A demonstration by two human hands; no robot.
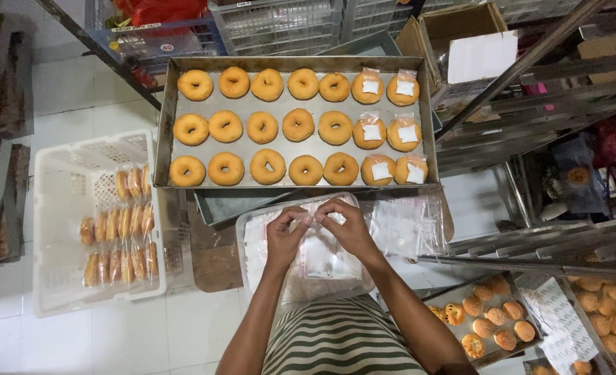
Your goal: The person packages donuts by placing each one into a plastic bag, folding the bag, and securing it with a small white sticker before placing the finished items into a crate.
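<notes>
Both hands pinch the top edge of a clear plastic bag [319, 251]: left hand [285, 236] and right hand [349, 229] with fingertips pressed together at its mouth. The bag lies over the bag pile [405, 226], below the doughnut tray [294, 128]. Long axis runs toward the person, mouth pointing at the tray. Risk: thin film slips or tears, or stays stuck shut.

Right-edge bun tray [610, 305] cut off; red crate contents [158, 10] unclear.

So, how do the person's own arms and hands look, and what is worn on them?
Both forearms are bare, with no sleeves showing. The left hand and the right hand wear no gloves; no rings, watch or bracelets can be seen. The fingers are bare too. Below the arms shows a garment with green and white stripes.
</notes>
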